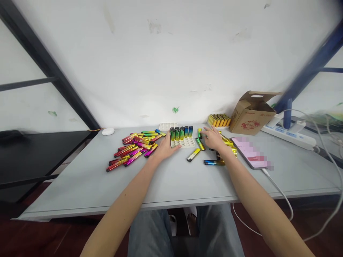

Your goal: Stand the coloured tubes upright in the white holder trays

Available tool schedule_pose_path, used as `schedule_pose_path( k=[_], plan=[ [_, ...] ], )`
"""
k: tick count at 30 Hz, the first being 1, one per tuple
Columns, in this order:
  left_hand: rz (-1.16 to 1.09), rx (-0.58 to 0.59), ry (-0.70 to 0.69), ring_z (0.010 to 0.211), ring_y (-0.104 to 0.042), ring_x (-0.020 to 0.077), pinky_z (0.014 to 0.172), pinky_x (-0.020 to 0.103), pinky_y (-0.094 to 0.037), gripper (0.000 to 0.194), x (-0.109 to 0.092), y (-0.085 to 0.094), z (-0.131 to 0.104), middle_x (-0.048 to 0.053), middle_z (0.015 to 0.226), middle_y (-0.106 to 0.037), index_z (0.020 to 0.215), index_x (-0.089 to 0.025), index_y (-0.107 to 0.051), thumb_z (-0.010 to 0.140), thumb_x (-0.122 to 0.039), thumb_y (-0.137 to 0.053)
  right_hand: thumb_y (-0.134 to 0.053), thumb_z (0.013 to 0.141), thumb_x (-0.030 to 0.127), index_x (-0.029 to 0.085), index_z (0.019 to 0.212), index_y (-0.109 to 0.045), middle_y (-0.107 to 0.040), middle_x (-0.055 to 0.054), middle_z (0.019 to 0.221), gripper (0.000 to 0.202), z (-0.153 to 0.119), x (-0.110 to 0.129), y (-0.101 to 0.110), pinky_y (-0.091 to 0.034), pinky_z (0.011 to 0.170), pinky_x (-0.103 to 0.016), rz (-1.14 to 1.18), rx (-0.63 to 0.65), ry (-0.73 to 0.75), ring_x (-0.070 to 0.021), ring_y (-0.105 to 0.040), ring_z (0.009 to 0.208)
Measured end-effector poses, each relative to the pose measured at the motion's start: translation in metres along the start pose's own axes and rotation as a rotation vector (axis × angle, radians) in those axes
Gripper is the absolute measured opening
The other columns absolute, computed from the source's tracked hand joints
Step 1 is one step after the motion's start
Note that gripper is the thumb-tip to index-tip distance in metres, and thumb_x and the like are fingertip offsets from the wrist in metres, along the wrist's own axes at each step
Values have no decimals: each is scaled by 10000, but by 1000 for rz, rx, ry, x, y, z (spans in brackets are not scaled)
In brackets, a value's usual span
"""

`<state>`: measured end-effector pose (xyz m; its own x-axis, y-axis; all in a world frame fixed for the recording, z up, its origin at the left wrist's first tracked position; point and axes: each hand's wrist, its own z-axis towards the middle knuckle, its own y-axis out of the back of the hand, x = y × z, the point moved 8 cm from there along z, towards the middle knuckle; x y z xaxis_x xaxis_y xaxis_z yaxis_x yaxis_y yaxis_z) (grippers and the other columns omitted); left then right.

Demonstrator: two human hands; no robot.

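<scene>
My left hand grips the left side of a white tray with rows of holes, thumb along its front edge. Several green and blue metallic lighters stand upright at the tray's back. To the right, the fingers of my right hand close at a green lighter, just beside the tray. A second green lighter and a yellow lighter lie loose in front. Under my right wrist are more gold lighters, partly hidden, and a blue lighter.
A pile of red, purple and gold lighters spreads on the left of the grey table. At the back are another white tray, a filled block of yellow lighters and a cardboard box. A charging phone and power strip are right.
</scene>
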<state>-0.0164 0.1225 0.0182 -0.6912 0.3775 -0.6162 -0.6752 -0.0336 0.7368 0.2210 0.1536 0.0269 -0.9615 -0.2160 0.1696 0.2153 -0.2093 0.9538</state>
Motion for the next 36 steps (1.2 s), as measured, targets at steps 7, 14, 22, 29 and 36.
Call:
schedule_pose_path(
  k=[7, 14, 22, 29, 36],
  plan=[
    [-41, 20, -34, 1333, -448, 341, 1080, 461, -383, 971, 0, 3, 0, 157, 1447, -457, 1497, -205, -194, 745, -518, -722, -432, 836, 55, 199, 1372, -564, -629, -99, 1318, 570, 0, 10, -5, -218, 1158, -517, -24, 76, 43, -330, -321, 1421],
    [16, 41, 3, 1309, -469, 337, 1052, 455, -402, 883, 3, 7, 0, 155, 1394, -506, 1419, -202, -310, 721, -524, -744, -473, 766, 19, 211, 1211, -684, -672, -119, 1179, 529, 1, 21, -1, -332, 1049, -405, -31, 50, 124, -288, -513, 1220],
    [131, 62, -22, 1229, -525, 361, 1019, 462, -416, 841, 3, 13, 5, 153, 1273, -592, 1362, -176, -395, 692, -526, -764, -463, 818, 42, 219, 1231, -686, -643, -124, 1173, 501, 1, 27, -1, -351, 972, -386, -72, 55, 190, -283, -526, 1112],
    [119, 78, -49, 1225, -532, 355, 1017, 457, -421, 824, 3, 16, 6, 153, 1281, -593, 1353, -166, -418, 693, -513, -769, -524, 871, 181, 227, 1158, -710, -598, -121, 1277, 346, 1, 31, 2, -366, 982, -458, -52, -33, 240, -327, -490, 1186],
    [114, 92, -23, 1218, -534, 351, 971, 445, -458, 773, 1, 16, 1, 158, 1283, -582, 1321, -169, -426, 718, -538, -738, -575, 867, 269, 191, 1065, -656, -679, -109, 1124, 228, 4, 28, -1, -412, 958, -456, 66, -95, 295, -313, -539, 1146]
  ],
)
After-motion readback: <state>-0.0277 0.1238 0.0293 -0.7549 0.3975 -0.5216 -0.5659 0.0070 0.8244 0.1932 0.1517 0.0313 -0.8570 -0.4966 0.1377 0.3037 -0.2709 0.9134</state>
